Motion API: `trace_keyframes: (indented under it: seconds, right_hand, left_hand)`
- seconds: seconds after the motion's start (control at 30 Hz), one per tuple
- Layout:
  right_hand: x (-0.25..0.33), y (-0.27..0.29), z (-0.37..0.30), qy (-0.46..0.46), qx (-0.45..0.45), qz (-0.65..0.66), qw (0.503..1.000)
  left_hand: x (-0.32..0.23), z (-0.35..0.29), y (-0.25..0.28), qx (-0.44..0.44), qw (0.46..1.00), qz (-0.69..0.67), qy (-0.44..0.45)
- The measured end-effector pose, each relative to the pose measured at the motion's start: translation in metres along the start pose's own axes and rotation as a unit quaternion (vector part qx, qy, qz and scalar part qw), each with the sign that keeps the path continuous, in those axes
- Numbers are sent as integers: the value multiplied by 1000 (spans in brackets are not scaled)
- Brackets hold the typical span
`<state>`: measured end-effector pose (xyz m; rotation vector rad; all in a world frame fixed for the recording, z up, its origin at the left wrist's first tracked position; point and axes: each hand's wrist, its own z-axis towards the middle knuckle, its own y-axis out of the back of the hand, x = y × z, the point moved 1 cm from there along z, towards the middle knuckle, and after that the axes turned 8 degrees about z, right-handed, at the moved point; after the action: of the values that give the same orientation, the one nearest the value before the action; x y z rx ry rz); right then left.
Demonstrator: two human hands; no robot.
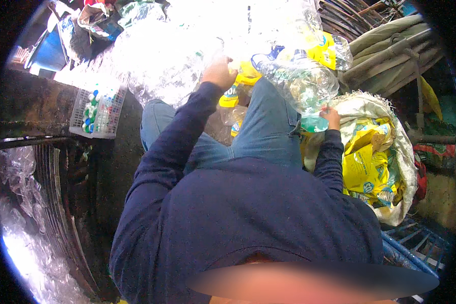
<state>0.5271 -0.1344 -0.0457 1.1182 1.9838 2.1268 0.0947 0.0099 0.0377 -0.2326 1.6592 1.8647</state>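
My left hand (220, 74) reaches into the pile of clear plastic bottles (309, 83), its fingers curled; glare hides what they grip. Close by it are yellow labels (248, 74) on clear plastic. Over on the right, my right hand (331, 117) is closed on a pale green see-through plastic bottle (314, 123), beside my knee. Just right of that hand stands a white woven sack (349, 109) with its mouth wide, holding crumpled yellow plastic labels (365, 164).
A white plastic basket (106, 129) with bottle caps (91, 111) stands at the left. Glare covers the heap of clear plastic (157, 66) ahead. Rolled grey cloth (390, 50) lies at the far right, and a blue metal rack (415, 258) is at the lower right.
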Motion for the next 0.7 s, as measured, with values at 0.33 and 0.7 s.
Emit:
trace_keyframes:
  seconds: [0.33, 0.7]
  right_hand:
    - [27, 71, -22, -141, 69, 257, 953]
    - [293, -102, -31, 141, 493, 247, 822]
  left_hand:
    - [131, -18, -117, 55, 978, -20, 202]
    - [145, -20, -50, 2, 965, -100, 244]
